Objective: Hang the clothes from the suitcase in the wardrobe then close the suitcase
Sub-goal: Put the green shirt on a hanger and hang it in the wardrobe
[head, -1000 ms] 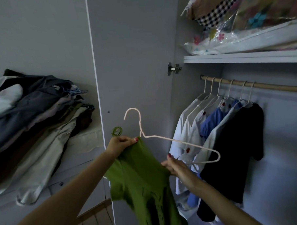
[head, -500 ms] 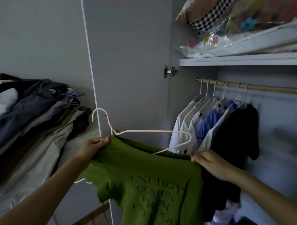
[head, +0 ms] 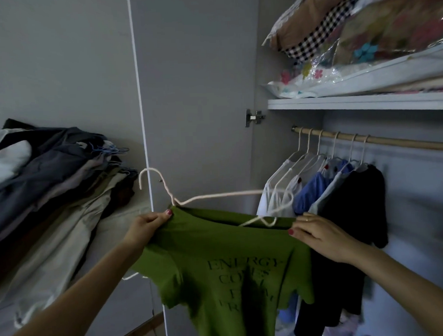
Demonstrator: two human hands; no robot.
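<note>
A green T-shirt (head: 227, 269) with dark lettering hangs spread between my hands in front of the open wardrobe. My left hand (head: 147, 228) pinches its left shoulder just under the neck of a pale wire hanger (head: 216, 194). My right hand (head: 317, 233) grips the shirt's right shoulder. The hanger's right arm pokes out of the neck opening, and its hook points up to the left. The wooden rail (head: 392, 141) carries several hung garments, white, blue and black (head: 349, 208). The suitcase is out of view.
The wardrobe door (head: 199, 92) stands open behind the shirt. A pile of clothes with hangers (head: 46, 190) lies on a surface at left. Bagged bedding (head: 362, 39) fills the shelf above the rail. The rail's right part is bare.
Both hands have drawn apart and stretched the shirt flat, so its lettering now faces me. The hanger has tipped from slanted to nearly level and sits partly inside the neck.
</note>
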